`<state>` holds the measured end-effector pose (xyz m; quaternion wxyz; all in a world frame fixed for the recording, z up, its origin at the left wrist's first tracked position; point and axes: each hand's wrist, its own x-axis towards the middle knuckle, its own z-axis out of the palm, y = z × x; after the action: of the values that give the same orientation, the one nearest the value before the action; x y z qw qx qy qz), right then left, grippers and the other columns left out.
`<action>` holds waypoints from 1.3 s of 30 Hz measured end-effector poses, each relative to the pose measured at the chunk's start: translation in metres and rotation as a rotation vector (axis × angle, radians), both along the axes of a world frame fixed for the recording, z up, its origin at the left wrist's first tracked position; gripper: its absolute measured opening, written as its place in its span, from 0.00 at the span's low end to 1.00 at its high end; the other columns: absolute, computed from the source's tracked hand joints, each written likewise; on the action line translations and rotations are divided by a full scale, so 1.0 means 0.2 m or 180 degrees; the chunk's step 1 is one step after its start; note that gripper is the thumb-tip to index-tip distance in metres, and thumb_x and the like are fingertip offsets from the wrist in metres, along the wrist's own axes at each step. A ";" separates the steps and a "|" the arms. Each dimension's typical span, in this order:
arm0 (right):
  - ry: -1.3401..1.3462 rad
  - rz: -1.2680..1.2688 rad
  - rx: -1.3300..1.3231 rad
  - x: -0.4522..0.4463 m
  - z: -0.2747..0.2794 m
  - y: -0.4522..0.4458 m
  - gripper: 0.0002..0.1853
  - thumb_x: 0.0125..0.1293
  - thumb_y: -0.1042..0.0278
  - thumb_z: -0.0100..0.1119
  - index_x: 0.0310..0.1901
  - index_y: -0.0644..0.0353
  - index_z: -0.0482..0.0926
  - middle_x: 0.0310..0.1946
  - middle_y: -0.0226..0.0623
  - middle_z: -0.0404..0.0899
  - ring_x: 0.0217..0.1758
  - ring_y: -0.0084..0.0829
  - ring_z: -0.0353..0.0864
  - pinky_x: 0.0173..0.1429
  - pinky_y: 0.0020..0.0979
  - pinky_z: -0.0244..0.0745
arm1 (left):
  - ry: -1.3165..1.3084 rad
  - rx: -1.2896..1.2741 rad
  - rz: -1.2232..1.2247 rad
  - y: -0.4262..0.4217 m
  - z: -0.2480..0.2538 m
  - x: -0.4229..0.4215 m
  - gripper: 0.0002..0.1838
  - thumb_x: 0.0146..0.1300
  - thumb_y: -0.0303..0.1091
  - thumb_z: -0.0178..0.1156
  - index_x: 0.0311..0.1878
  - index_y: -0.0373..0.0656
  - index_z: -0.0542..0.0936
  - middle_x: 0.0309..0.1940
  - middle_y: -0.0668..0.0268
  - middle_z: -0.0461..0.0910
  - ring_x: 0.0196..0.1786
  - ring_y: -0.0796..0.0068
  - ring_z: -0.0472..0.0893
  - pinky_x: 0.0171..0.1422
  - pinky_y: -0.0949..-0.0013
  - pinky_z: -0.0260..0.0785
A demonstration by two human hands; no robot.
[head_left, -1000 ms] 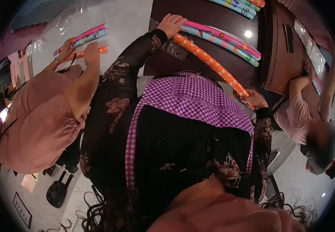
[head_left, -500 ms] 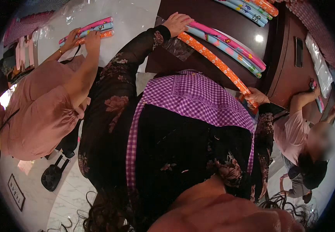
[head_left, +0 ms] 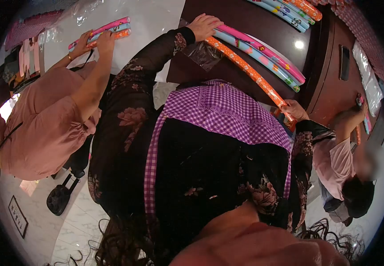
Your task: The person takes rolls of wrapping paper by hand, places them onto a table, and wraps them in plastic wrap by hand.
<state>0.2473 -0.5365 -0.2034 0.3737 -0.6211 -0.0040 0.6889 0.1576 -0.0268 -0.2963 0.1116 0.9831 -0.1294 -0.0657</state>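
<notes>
My left hand (head_left: 204,27) lies over the upper-left ends of several rolls, its fingers pressed together on them. Beneath it are a pink roll (head_left: 263,48) and a light blue patterned roll (head_left: 258,57), side by side on the dark brown table (head_left: 245,17). An orange flowered roll (head_left: 249,71) slants down from that hand toward the table's near edge. Its lower-right end is in my right hand (head_left: 295,110), with the fingers wrapped round it. A piece of clear plastic film (head_left: 205,56) lies below my left hand.
More rolls (head_left: 285,13) lie at the table's far side. At left, a co-worker's hands (head_left: 95,42) hold several rolls on a white surface (head_left: 152,26). At right, another co-worker's arm (head_left: 349,122) is beside a brown surface with a phone (head_left: 344,63) and plastic wrap (head_left: 368,77).
The view has shifted slightly, so the rolls appear further right. The orange roll looks narrower, with my right hand still on its end. The right co-worker's arm and head have moved.
</notes>
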 end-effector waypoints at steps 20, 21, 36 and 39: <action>-0.1984 0.0061 -0.0117 -0.01 -0.21 0.11 0.25 0.58 0.56 0.64 0.49 0.71 0.77 0.36 0.42 0.80 0.41 0.30 0.78 0.45 0.32 0.71 | -0.0032 0.0182 -0.0066 -0.01 0.03 0.00 0.28 0.70 0.47 0.46 0.71 0.55 0.56 0.68 0.62 0.58 0.72 0.63 0.54 0.77 0.52 0.39; -0.2126 0.0042 0.0018 -0.01 -0.25 0.10 0.23 0.59 0.58 0.63 0.49 0.70 0.77 0.36 0.41 0.80 0.39 0.29 0.78 0.43 0.32 0.72 | -0.0113 0.0183 -0.0083 0.00 0.01 0.00 0.28 0.70 0.47 0.46 0.71 0.55 0.56 0.68 0.62 0.58 0.72 0.63 0.54 0.77 0.52 0.39; -0.5581 0.1267 -0.0137 -0.31 -0.16 0.28 0.29 0.58 0.61 0.65 0.60 0.58 0.68 0.51 0.40 0.72 0.54 0.42 0.70 0.57 0.43 0.63 | -0.0282 0.0241 -0.0100 -0.01 0.02 -0.01 0.27 0.71 0.45 0.45 0.71 0.52 0.57 0.67 0.62 0.59 0.71 0.64 0.56 0.76 0.52 0.41; -0.5606 0.1211 -0.0326 -0.31 -0.18 0.35 0.26 0.57 0.61 0.65 0.56 0.57 0.70 0.48 0.39 0.72 0.53 0.41 0.69 0.56 0.42 0.63 | -0.0293 0.0272 -0.0116 -0.01 0.01 -0.01 0.26 0.71 0.45 0.45 0.71 0.53 0.57 0.67 0.62 0.60 0.71 0.63 0.56 0.76 0.52 0.41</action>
<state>0.1853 -0.4673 -0.2400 0.0869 -0.9285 -0.3606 0.0133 0.1560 -0.0289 -0.2935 0.0622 0.9864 -0.1494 -0.0278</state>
